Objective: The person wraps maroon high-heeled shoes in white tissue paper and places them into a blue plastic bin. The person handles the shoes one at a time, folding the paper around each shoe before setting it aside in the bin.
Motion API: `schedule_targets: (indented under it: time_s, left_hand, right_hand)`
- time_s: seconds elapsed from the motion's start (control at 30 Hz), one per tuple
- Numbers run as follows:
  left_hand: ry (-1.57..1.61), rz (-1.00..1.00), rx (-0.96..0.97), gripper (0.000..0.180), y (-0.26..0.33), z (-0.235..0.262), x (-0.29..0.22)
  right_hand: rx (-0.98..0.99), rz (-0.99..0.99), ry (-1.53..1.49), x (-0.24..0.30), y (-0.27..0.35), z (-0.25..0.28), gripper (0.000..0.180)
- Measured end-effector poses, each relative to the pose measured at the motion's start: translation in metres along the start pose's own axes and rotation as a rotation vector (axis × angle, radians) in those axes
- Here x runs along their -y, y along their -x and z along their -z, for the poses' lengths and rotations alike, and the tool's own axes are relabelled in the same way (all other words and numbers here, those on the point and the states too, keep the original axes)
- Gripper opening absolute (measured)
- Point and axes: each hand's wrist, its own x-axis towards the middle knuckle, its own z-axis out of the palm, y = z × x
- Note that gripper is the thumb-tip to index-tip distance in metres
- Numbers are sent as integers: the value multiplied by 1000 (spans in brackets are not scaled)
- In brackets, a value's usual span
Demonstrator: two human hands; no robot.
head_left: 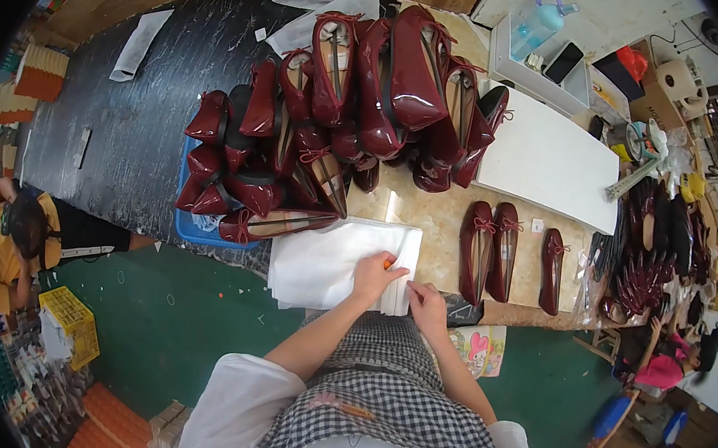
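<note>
My left hand [376, 275] rests on top of a stack of white tissue paper sheets [325, 260] at the near edge of the table, fingers bent, with a small orange thing showing at the fingertips. At the stack's right edge my right hand [427, 302] pinches the corner of the sheets. A big heap of dark red glossy ballet flats [344, 110] with small bows is piled just behind the paper. Right of the paper, a pair of the same flats [490, 250] and a single flat [552, 270] lie flat on the beige tabletop [437, 219].
A white board [547, 160] lies at the back right, with a white tray [533, 72] holding a blue bottle and a phone behind it. A blue crate [194, 227] sits under the heap's left side. Dark shoes hang at the right [659, 253]. Other people sit at left [12, 234] and lower right [666, 357].
</note>
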Motion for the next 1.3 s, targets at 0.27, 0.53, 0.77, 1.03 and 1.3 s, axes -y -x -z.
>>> schedule_targets:
  time_s: [0.27,0.53,0.77,1.03,1.3]
  left_hand:
    - [196,-99,40,34,0,-1,15]
    - [137,19,-162,21,10,20,4]
    - [695,83,-595,8,125,250,-40]
    - [670,65,-814,14,188,308,-26]
    - [357,62,-1014,15,192,392,52]
  right_hand:
    - [17,30,-106,-26,-8,43,21]
    - [75,210,-153,12,-11,50,20]
    - [353,294,-402,135,-4,32,22]
    - [723,581,-469,336,25,-75,17]
    - [659,1044,318,359,-47,-117,17]
